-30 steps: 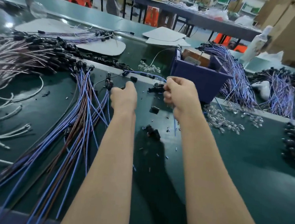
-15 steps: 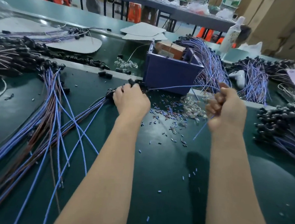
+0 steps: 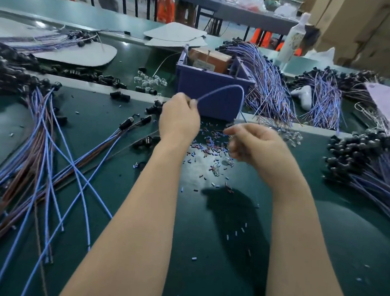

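Left hand point(image 3: 180, 119) is up over the middle of the desk point(image 3: 205, 242), thumb and fingertips pinched tight on one end of a single blue wire point(image 3: 224, 88). The wire springs up from that pinch, arcs across the front of the purple bin point(image 3: 208, 90) and drops down just above the right hand point(image 3: 257, 144). That right hand hovers beside the left, a little nearer the front edge, fingers loosely curled. It is blurred, so I cannot tell whether it has the wire's free end or anything at all.

Under both hands, a scatter of cut insulation bits point(image 3: 209, 146) in blue and red litters the green surface. Inside the bin sits a cardboard box point(image 3: 210, 59). Toward the left edge, long blue and brown leads with black sockets point(image 3: 49, 150) fan out across the desk. At the right edge lies another heap of socketed leads point(image 3: 370, 161), sockets pointing inward. Behind the bin, toward the far edge, a thick bundle of blue wires point(image 3: 271, 88) spills down. A cluster of clear bulbs point(image 3: 151, 81) lies left of the bin, and a white bottle point(image 3: 292, 42) stands upright at the far edge.
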Demonstrator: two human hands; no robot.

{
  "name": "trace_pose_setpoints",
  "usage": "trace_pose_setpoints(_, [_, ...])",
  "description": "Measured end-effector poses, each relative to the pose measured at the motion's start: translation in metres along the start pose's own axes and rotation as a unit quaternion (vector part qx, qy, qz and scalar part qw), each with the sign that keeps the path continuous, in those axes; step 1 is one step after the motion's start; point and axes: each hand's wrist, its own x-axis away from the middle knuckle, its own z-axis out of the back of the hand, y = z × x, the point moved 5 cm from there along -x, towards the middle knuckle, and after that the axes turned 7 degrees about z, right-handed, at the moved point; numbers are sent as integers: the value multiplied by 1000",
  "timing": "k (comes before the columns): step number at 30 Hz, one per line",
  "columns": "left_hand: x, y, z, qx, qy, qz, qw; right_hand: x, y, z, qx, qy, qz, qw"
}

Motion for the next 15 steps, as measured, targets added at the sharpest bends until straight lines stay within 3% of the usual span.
trace_pose_setpoints(2, [4,18,0,157,-35,-14,987,5,0,-20,38,-118,-7,992])
trace_pose_setpoints(4, [11,37,-2,246,-69,-33,966,8,0,-30,59,-168,-3,984])
trace_pose_setpoints(6, [19,55,-6,288,-111,-52,950,8,-2,-31,26,-159,24,987])
trace_pose_setpoints(9, [29,73,-13,284,-159,-88,941,7,-5,-24,-189,-130,13,973])
trace_pose_setpoints(15, [48,88,-20,153,-123,-171,965,2,4,5,-370,-2,-16,929])
